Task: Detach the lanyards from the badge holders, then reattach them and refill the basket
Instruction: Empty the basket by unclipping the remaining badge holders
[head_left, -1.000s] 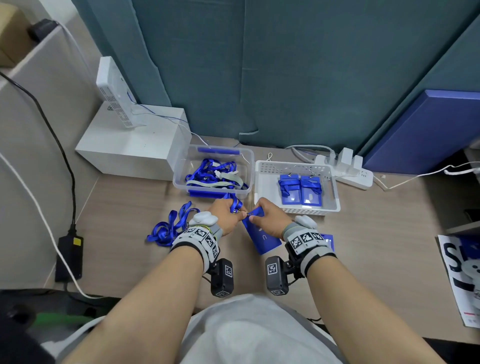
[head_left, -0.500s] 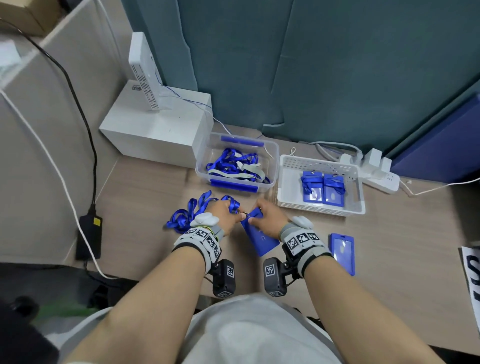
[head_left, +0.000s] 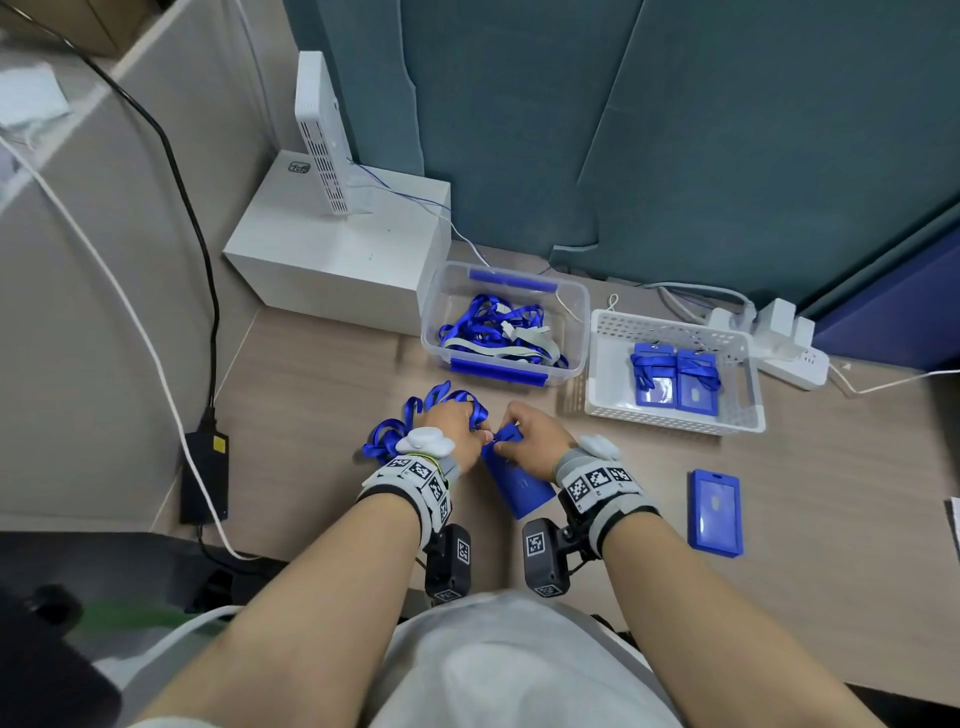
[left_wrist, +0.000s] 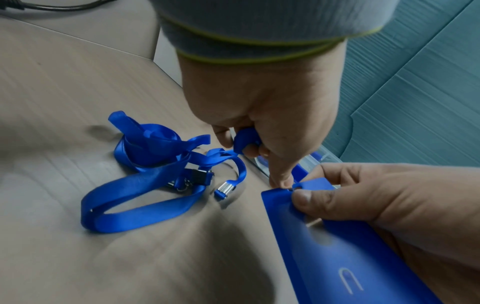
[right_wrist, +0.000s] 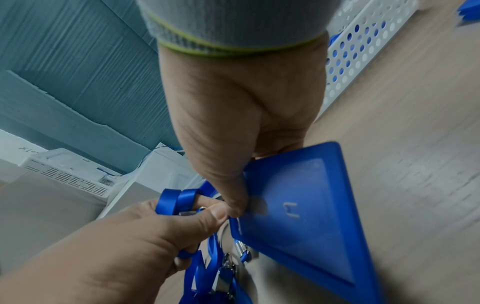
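Blue lanyard's (left_wrist: 145, 181) metal clips plain only from left wrist.

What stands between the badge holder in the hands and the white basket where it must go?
Nothing visible. The badge holder, pinched by the right hand, has bare desk between it and the white basket; the clear box stands left of that path.

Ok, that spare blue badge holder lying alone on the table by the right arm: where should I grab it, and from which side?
Take the spare badge holder by its slotted top edge, the end facing the white basket. It lies flat on the table, so pinching the faces probably won't work; come from above with the right hand and pinch across its two long edges near that end. That likely leaves the slot free for a clip.
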